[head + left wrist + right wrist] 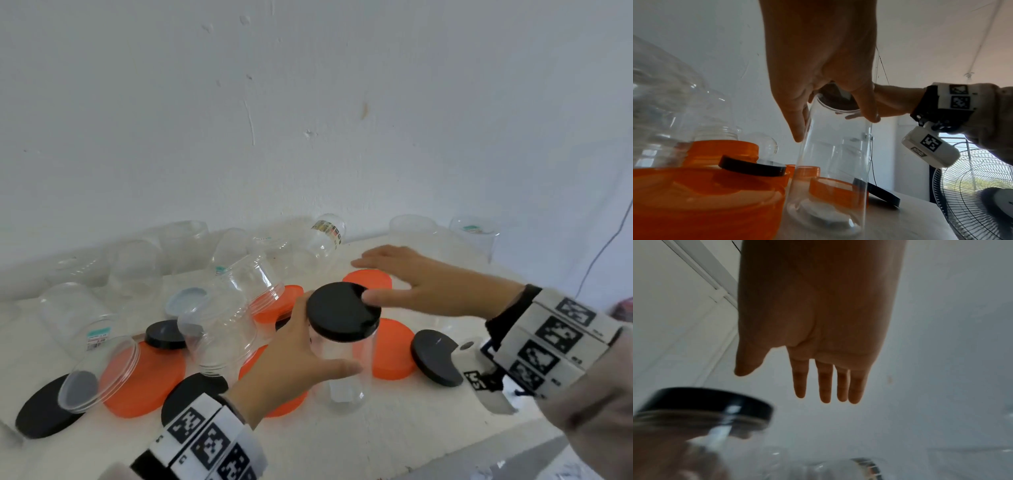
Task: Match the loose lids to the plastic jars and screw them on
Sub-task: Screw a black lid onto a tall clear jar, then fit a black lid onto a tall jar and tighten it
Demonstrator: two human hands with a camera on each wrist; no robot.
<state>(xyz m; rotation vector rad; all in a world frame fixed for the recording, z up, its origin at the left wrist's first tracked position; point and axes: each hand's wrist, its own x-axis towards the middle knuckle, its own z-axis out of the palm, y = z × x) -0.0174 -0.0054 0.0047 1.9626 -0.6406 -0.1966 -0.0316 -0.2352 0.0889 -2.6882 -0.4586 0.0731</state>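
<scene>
A tall clear jar [346, 370] stands upright at the table's middle with a black lid [342, 310] on its mouth. My left hand [291, 353] grips the jar's body, thumb in front and fingers behind. In the left wrist view the left hand [818, 73] wraps the jar [834, 154] just under the lid [838, 102]. My right hand [421, 281] hovers flat just right of the lid, fingers straight, thumb tip by the rim. The right wrist view shows the right hand [818, 337] open and empty, above and apart from the black lid [705, 402].
Several loose orange lids [390, 349] and black lids [435, 358] lie around the jar, plus a pale blue lid [186, 299]. Several empty clear jars [219, 329] lie or stand at the left and along the wall. The white table's front edge [411, 455] is near. A fan [978, 194] stands right.
</scene>
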